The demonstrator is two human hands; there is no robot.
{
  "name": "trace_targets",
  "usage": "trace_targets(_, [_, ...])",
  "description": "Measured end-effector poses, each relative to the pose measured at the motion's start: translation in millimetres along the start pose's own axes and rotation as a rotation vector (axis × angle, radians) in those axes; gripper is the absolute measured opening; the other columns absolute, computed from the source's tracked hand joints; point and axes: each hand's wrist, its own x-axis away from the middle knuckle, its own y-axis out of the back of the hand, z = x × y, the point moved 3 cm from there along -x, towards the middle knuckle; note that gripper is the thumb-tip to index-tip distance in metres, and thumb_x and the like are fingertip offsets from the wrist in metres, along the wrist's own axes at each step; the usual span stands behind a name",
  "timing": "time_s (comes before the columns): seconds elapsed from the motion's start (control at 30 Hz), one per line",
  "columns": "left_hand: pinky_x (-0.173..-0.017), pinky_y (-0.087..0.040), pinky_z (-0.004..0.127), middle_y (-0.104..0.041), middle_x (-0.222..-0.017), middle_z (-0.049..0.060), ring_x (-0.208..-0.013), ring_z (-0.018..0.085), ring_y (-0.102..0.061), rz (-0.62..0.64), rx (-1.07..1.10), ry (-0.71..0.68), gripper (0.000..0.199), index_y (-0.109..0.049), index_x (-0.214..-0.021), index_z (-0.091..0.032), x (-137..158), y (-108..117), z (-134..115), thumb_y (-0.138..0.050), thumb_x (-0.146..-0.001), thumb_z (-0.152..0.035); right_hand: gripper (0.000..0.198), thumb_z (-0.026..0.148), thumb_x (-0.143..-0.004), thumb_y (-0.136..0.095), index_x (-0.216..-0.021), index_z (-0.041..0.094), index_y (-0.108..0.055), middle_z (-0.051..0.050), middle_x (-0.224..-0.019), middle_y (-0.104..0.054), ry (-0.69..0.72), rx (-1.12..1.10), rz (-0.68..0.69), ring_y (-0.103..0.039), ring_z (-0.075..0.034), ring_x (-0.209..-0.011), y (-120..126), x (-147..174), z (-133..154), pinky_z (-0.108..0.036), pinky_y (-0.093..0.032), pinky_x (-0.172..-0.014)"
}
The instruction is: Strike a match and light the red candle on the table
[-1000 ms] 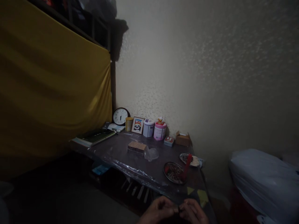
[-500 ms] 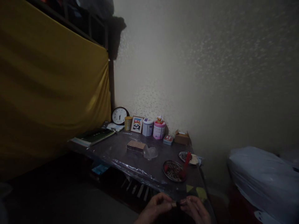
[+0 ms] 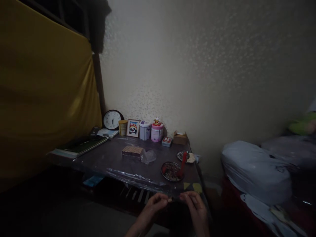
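At the near edge of the table, my left hand [image 3: 155, 204] pinches a small pale piece [image 3: 170, 200] between thumb and fingers. The piece looks short and stick-like, with a dark end; its kind is too small and dim to tell. My right hand [image 3: 195, 205] is just to the right, its thumb and fingertips pressed together by that dark end. Whatever those fingers hold, if anything, I cannot make out. Beyond the hands lies a round metal plate [image 3: 165, 175] of small dark and pale bits, with a red spoon-like tool [image 3: 183, 162] standing in it.
Behind is a second plate [image 3: 179, 160] with pale sticks. A row of small pale-topped pieces [image 3: 132, 151] sits beside a clear plastic bag [image 3: 148, 156]. Tins, a framed panda picture [image 3: 133, 128] and a clock [image 3: 112, 119] line the wall. A white bundle [image 3: 254, 171] stands right.
The view has turned right, so the table things appear farther left. Both hands appear higher and farther left. A wider gap shows between my right fingertips and the pale piece.
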Motion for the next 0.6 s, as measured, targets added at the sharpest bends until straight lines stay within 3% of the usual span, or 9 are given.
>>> trace_targets(0.1, [-0.067,-0.038,0.026,-0.066,-0.071,0.001,-0.066,0.015,-0.058,-0.011,0.042,0.002,0.034,-0.065,-0.078,-0.016,-1,-4,-3,-0.079,-0.058,-0.039,0.031,0.049,-0.064,-0.070,-0.069,0.020,-0.060,-0.004,-0.071,-0.072,0.015,-0.041,-0.045,-0.070,-0.022,-0.071,-1,2,11,-0.028,-0.053,-0.068])
trace_targets(0.23, [-0.067,-0.040,0.026,-0.067,-0.072,0.002,-0.067,0.015,-0.059,0.003,0.078,-0.020,0.030,-0.065,-0.079,-0.015,7,-17,-14,-0.078,-0.061,-0.036,0.026,0.045,-0.071,-0.066,-0.073,0.020,-0.061,-0.006,-0.075,-0.073,0.088,-0.004,-0.044,-0.071,-0.022,-0.075,-3,4,18,-0.030,-0.054,-0.071])
trace_targets(0.37, [-0.070,-0.042,0.025,-0.070,-0.085,0.004,-0.075,0.015,-0.062,0.025,0.127,-0.032,0.024,-0.065,-0.086,-0.017,15,-27,-22,-0.073,-0.069,-0.031,0.020,0.039,-0.079,-0.059,-0.077,0.020,-0.063,-0.006,-0.080,-0.073,0.266,0.082,-0.078,-0.070,-0.019,-0.076,-5,7,27,-0.029,-0.054,-0.073])
trace_targets(0.6, [-0.078,-0.043,0.027,-0.071,-0.089,0.005,-0.083,0.017,-0.063,0.001,0.197,-0.055,0.023,-0.065,-0.089,-0.018,19,-33,-28,-0.073,-0.069,-0.028,0.009,0.022,-0.084,-0.055,-0.084,0.023,-0.064,-0.004,-0.085,-0.073,0.586,0.307,-0.094,-0.068,-0.017,-0.082,-15,23,48,-0.026,-0.053,-0.077])
